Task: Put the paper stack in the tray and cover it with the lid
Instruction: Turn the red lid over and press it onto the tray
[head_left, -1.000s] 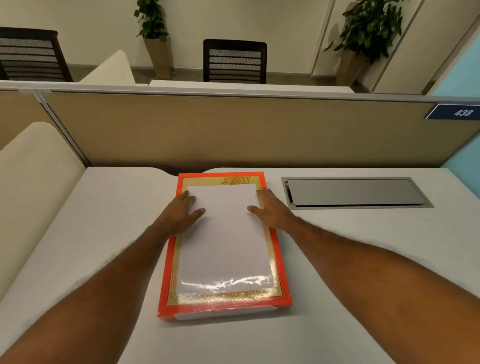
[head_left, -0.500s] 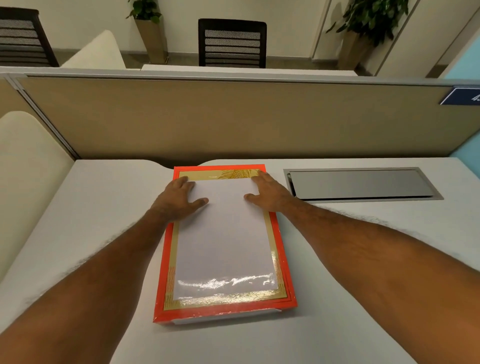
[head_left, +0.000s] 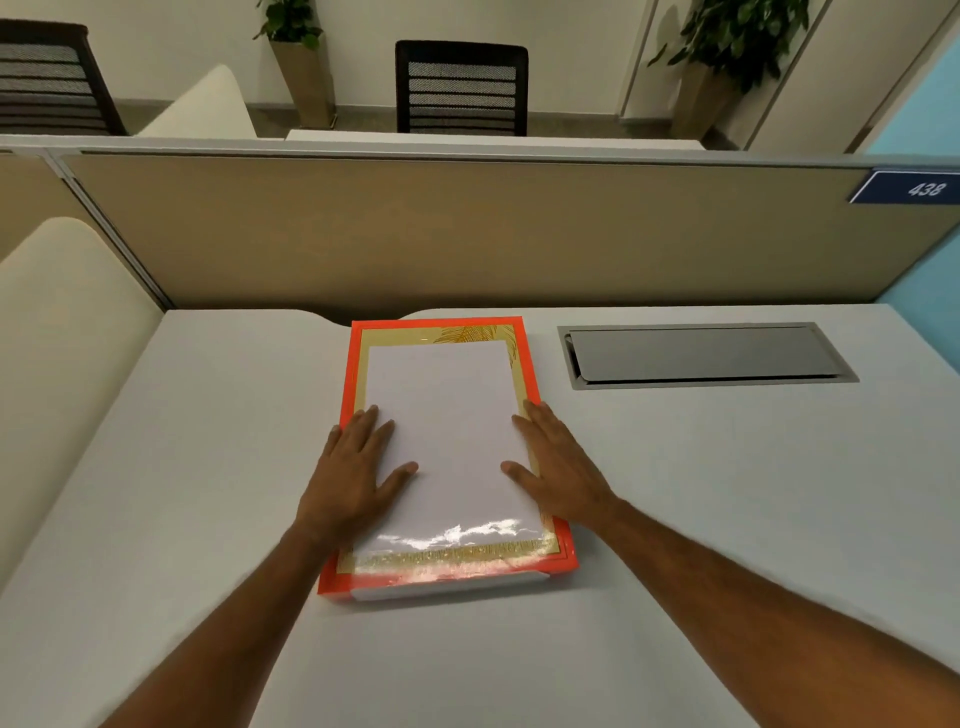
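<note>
An orange-red lid (head_left: 435, 329) with a gold border and a clear glossy window lies flat on the white desk (head_left: 208, 441). White paper (head_left: 447, 410) shows through the window. A white edge of the tray (head_left: 447, 590) peeks out under the lid's near side. My left hand (head_left: 353, 473) rests flat on the lid's left side, fingers spread. My right hand (head_left: 558, 467) rests flat on the lid's right side, fingers spread. Neither hand grips anything.
A grey metal cable hatch (head_left: 701, 356) is set into the desk to the right of the lid. A beige partition (head_left: 467, 234) with a number plate (head_left: 924, 188) closes off the far edge. A cream cushioned panel (head_left: 62, 322) stands at the left.
Both hands have slid along the lid from its far end toward me, to its middle. The lid has stayed in place.
</note>
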